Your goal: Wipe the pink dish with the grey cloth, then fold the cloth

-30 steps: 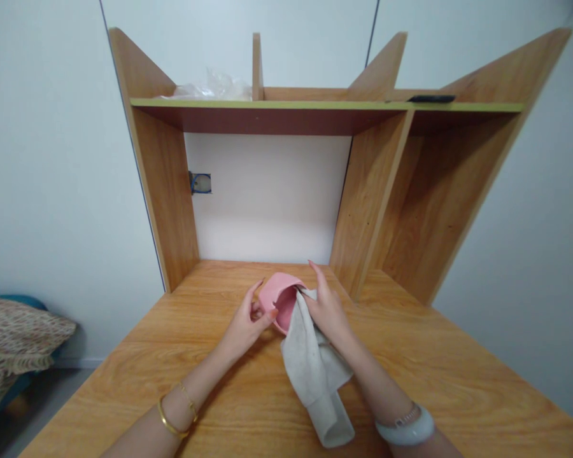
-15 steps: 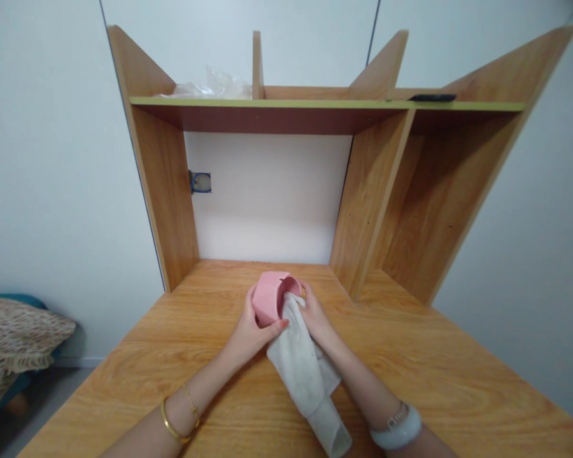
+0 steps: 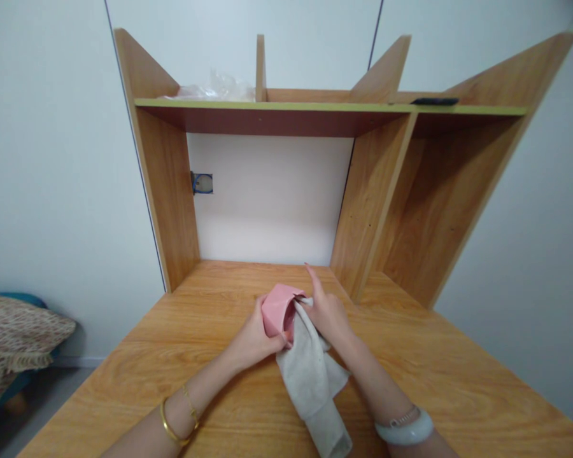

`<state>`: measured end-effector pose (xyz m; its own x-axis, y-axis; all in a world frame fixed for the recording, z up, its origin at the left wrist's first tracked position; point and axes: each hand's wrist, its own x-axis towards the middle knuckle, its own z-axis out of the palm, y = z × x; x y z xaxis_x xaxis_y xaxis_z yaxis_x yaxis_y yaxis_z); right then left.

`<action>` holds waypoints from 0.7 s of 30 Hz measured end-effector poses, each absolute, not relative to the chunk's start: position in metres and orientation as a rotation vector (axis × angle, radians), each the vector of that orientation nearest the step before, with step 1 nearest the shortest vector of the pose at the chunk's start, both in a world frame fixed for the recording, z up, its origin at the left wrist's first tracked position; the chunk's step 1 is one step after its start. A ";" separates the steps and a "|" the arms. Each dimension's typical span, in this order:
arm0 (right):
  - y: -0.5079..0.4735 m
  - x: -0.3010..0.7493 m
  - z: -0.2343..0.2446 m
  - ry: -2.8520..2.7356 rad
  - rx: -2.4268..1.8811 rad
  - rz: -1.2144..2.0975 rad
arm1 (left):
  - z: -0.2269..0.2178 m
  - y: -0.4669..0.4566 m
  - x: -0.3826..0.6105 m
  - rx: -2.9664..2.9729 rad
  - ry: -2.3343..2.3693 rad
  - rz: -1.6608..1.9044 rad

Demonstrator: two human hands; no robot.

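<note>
Pink, glossy, flat-sided cup (image 3: pixel 275 310) sits tipped between two bare hands, low in the middle of my view, over a wood-grained, light brown bench (image 3: pixel 172 334), its mouth turned to the right and a little toward me. From this far off I cannot tell whether its underside touches the wood or hangs just clear of it. The left hand (image 3: pixel 255 338) has a closed grip around the cup: thumb at the near rim, fingers round the far side, mostly hidden from me. The right hand (image 3: pixel 331 318) pinches a pale grey, soft fabric cloth (image 3: pixel 308 385) at the cup's mouth, partly tucked inside, with its index finger stuck out straight and free. The cloth's loose end hangs toward the near side in a long fold. What I would worry about is a slip: the outer walls look smooth, and if the right hand pushed or twisted harder than the left hand holds, the cup could turn, slide out and knock against the bench. The trailing cloth could catch under the right forearm (image 3: pixel 379 385) and tug the rim sideways. Bunched fabric could also wedge inside, so that pulling it free would drag the cup along.
</note>
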<state>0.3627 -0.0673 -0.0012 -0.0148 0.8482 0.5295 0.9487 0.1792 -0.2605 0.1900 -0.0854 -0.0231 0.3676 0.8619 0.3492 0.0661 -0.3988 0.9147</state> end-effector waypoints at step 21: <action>-0.059 0.351 -0.009 -1.468 -1.308 0.357 | -0.020 -0.079 0.182 1.723 0.730 1.216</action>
<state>0.3514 -0.0591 -0.0086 0.1914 0.8425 0.5035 0.5176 0.3492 -0.7811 0.1819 -0.0787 -0.0200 0.3485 0.8377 0.4204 -0.0231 -0.4408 0.8973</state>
